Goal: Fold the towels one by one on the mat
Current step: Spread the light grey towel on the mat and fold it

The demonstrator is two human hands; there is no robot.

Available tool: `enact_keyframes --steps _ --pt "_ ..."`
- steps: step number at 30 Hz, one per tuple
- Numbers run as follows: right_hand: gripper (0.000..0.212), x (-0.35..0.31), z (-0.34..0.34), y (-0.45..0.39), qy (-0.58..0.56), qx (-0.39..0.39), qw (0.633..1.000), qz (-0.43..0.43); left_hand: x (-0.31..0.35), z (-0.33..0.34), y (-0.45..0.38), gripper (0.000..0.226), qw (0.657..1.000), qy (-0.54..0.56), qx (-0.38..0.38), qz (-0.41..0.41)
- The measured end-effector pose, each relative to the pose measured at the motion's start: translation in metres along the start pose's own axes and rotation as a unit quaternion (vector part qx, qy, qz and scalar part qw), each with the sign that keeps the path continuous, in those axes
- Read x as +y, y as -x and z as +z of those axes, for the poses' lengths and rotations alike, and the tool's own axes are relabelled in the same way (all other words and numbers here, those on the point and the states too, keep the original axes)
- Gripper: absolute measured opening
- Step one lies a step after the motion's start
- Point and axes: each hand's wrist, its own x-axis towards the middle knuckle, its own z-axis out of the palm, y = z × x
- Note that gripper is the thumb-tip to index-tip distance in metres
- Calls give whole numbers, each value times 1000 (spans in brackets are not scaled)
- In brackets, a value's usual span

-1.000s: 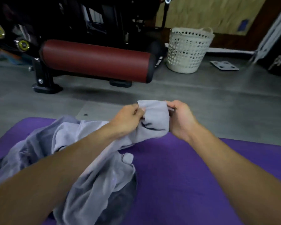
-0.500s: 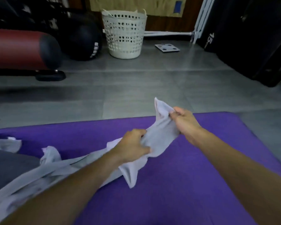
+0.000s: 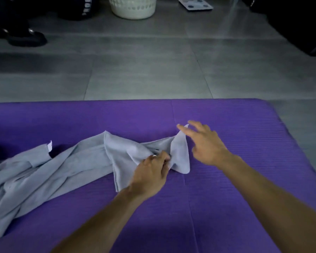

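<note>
Grey tiled floor [image 3: 144,75], with a purple ribbed foam mat [image 3: 226,207] laid across the foreground. Left hand [image 3: 150,177] grip: fingers curled, pinching a bunched fold of the pale grey cloth towel [image 3: 120,152] near its right end. Right hand [image 3: 204,143] grip: fingers spread and apart, holding nothing, just beside the towel's upturned right corner, possibly brushing it; motion blur, can't confirm contact.

Towel lies on the mat, crumpled and strung out leftward into more grey cloth at the left edge.

Risks, my read:
- Only one pinch point; pulling from it would drag the bunch rather than spread it.
- Right corner standing up could flop back over if not caught, so the fold starts crooked.
- Left-side cloth overlaps; tugging may haul a second towel along.

Counts: two hands; one mat; towels look like at least two, the boundary isn't clear; one white perforated plastic basket [image 3: 133,8] and one flat square scale [image 3: 195,4] on the floor beyond.
</note>
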Motion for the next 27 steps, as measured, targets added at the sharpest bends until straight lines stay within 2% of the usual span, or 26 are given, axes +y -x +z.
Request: enact_keyframes --steps 2,4,5,7,8,10,12,13,14,18,21,23,25,27 --pt "74 -6 23 -6 78 -66 988 -120 -10 12 4 37 998 -54 -14 10" --pt "52 -9 44 -11 102 -72 978 -165 -25 21 12 70 987 -155 -34 6" --pt "41 -9 51 -13 107 -55 978 -172 -32 23 17 80 980 -195 -41 -16" --pt "29 -6 54 -15 115 -7 977 -179 -47 25 24 85 965 -249 -38 -70" --pt "23 -3 52 -14 109 10 979 -174 -52 24 26 78 963 -258 -27 -70" --pt "11 7 41 -7 37 14 991 -125 -56 17 27 49 964 -263 30 -26" --pt "17 17 27 4 -105 -11 994 -23 -48 0 17 26 964 -255 79 13" --pt "14 24 22 8 -178 -11 984 32 -38 -12 6 16 966 -240 91 19" --pt "14 30 14 14 -240 4 967 86 -26 -24 -9 16 970 -222 100 20" --pt "38 66 -10 54 -418 69 876 232 37 -57 -97 21 975 -214 59 31" --pt "47 98 -18 99 -423 69 853 297 92 -45 -145 21 960 -260 -2 107" --pt "45 119 -14 127 -395 76 846 349 119 -14 -165 19 950 -268 -38 153" --pt "44 140 -1 149 -313 47 860 400 139 30 -173 17 949 -237 -78 194" --pt "44 150 16 150 -229 -28 879 416 147 66 -173 21 945 -203 -118 225"
